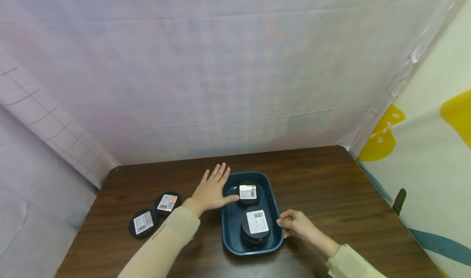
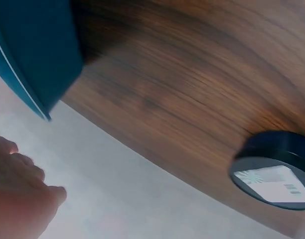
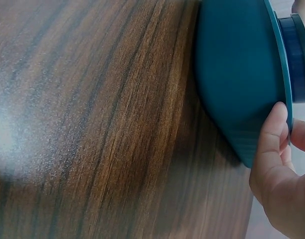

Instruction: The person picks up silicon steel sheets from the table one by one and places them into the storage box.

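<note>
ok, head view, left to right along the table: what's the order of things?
Flat black disc with white label → second black disc with reddish label → left hand → blue tray holding two black labelled jars → right hand at the tray's right rim.

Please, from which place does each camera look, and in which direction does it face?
Head: sits high, faces forward and down at the table; shows both sleeved arms, left hand flat by the blue tray, right hand on its rim.
Left wrist: sits low by the left hand, looks across the wood at a labelled black tin; knuckles show.
Right wrist: sits low, looks along the wood at the tray's outer wall; the thumb rests on it.
All three views share the tray.
</note>
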Motion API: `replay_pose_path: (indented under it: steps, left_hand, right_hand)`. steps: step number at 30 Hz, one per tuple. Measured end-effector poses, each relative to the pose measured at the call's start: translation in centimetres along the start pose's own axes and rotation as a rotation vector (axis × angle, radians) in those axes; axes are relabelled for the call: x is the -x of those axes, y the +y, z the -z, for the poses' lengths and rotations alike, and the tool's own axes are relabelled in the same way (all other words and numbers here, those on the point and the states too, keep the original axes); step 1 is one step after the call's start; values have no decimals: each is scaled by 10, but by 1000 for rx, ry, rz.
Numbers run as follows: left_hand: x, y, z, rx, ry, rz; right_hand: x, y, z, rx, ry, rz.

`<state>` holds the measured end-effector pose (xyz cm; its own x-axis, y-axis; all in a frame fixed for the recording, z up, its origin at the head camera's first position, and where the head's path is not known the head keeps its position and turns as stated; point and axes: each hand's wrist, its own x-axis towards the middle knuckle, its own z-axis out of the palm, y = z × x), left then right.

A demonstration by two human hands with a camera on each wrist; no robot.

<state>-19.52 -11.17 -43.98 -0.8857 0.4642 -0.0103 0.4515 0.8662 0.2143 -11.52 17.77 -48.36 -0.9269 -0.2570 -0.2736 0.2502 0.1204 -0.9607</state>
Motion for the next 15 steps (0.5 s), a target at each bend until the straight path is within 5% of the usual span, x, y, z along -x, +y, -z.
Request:
replay_pose_path:
  steps: [6, 15]
  left_hand:
    - [15, -16, 1, 27, -18, 70]
    - [33, -42, -3, 22, 43, 127]
  right_hand:
    - [-1, 0, 0, 2, 2, -6]
    - [1, -3, -1, 12, -2, -8]
